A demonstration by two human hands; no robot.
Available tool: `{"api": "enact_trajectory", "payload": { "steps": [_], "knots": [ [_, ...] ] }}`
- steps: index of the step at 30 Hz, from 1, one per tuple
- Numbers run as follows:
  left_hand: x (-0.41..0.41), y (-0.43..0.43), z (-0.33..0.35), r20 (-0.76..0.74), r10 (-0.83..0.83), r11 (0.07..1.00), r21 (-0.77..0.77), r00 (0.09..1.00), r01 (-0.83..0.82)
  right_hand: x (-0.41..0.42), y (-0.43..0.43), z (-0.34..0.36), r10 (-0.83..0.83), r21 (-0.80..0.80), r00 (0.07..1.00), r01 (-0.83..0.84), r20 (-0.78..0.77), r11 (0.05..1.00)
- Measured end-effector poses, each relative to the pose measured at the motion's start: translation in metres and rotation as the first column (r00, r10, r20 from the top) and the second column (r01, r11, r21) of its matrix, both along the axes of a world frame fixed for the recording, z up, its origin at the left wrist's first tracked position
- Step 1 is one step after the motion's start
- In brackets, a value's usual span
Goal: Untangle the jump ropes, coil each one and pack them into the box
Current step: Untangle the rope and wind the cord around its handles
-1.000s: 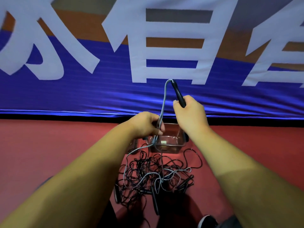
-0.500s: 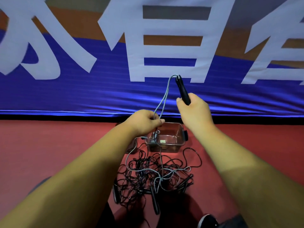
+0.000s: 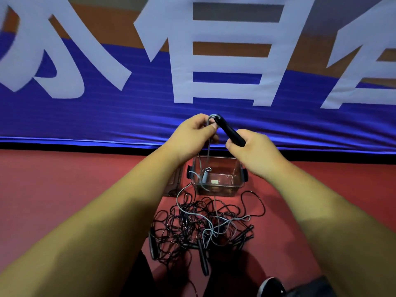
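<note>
Aloft, right hand [image 3: 255,155] tight around black handle [image 3: 230,131]; left hand [image 3: 192,136] in a pinch on its grey rope [image 3: 207,154]; box [image 3: 227,186] below

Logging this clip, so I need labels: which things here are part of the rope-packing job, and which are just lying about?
Job: grey rope, its black handle, tangled black ropes, clear box.
Lying about: blue banner, shoe.
</note>
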State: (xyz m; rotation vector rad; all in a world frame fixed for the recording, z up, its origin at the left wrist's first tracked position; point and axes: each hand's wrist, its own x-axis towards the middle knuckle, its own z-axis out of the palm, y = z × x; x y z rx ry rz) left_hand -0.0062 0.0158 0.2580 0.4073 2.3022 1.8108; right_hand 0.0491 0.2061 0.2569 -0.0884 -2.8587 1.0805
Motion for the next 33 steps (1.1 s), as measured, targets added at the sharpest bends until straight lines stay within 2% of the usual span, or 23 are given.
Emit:
{"api": "enact_trajectory", "payload": {
  "steps": [3, 7, 11, 14, 17, 21, 23, 26, 30, 33],
  "knots": [
    [0.001, 0.002, 0.004, 0.121, 0.017, 0.993, 0.116, 0.992, -0.031, -0.003, 0.002, -0.005, 0.002, 0.065, 0.998, -0.006, 0.060, 0.998],
    [0.005, 0.009, 0.001, 0.132, 0.068, 0.988, 0.125, 0.989, -0.085, -0.005, -0.002, -0.010, -0.022, 0.143, 0.994, 0.007, 0.105, 0.990],
    [0.006, 0.019, 0.002, 0.136, 0.147, 0.976, 0.140, 0.980, -0.166, -0.007, -0.011, -0.009, -0.060, 0.139, 0.994, 0.047, 0.092, 0.989],
    [0.005, 0.020, 0.005, 0.180, 0.169, 0.959, 0.196, 0.969, -0.203, -0.004, -0.019, -0.006, -0.040, 0.035, 0.993, 0.036, 0.111, 0.999],
    [0.002, 0.019, 0.010, 0.304, 0.129, 0.906, 0.351, 0.944, -0.237, 0.002, -0.026, -0.001, -0.006, -0.100, 0.992, 0.019, 0.123, 0.995],
    [0.003, 0.015, 0.016, 0.442, -0.065, 0.795, 0.565, 0.894, -0.221, 0.001, -0.028, -0.006, -0.007, -0.078, 0.994, 0.016, 0.107, 0.997],
    [0.005, 0.014, 0.018, 0.450, -0.104, 0.777, 0.593, 0.887, -0.210, -0.002, -0.026, -0.011, -0.050, -0.094, 0.995, 0.057, 0.081, 0.994],
    [0.006, 0.010, 0.021, 0.412, -0.097, 0.804, 0.569, 0.906, -0.173, -0.007, -0.024, -0.013, -0.091, -0.108, 0.995, 0.096, 0.047, 0.990],
    [0.006, 0.002, 0.022, 0.364, -0.141, 0.818, 0.566, 0.921, -0.098, -0.006, -0.024, -0.010, -0.055, -0.193, 0.998, 0.060, 0.030, 0.979],
    [0.008, -0.004, 0.023, 0.293, -0.117, 0.862, 0.505, 0.949, -0.050, -0.005, -0.027, -0.007, -0.029, -0.240, 0.999, 0.039, 0.045, 0.970]
  ]
}}
